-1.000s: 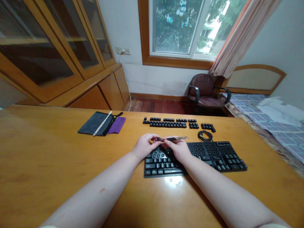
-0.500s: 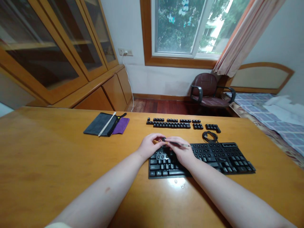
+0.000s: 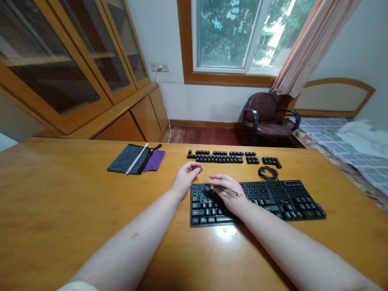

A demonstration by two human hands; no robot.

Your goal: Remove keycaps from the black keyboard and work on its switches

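My left hand (image 3: 184,178) pinches one pulled keycap (image 3: 200,169) just above the keyboard (image 3: 273,200). My right hand (image 3: 227,190) grips the thin puller tool (image 3: 226,189) over the keys. Judged step: setting the cap with the laid-out rows (image 3: 220,157), which calls for careful alignment.

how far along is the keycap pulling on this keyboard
Done: rows of pulled keycaps lie on the desk behind the keyboard. In hand: left hand pinches a small dark keycap, right hand holds a thin puller tool on the keys. Left: most keys look seated.
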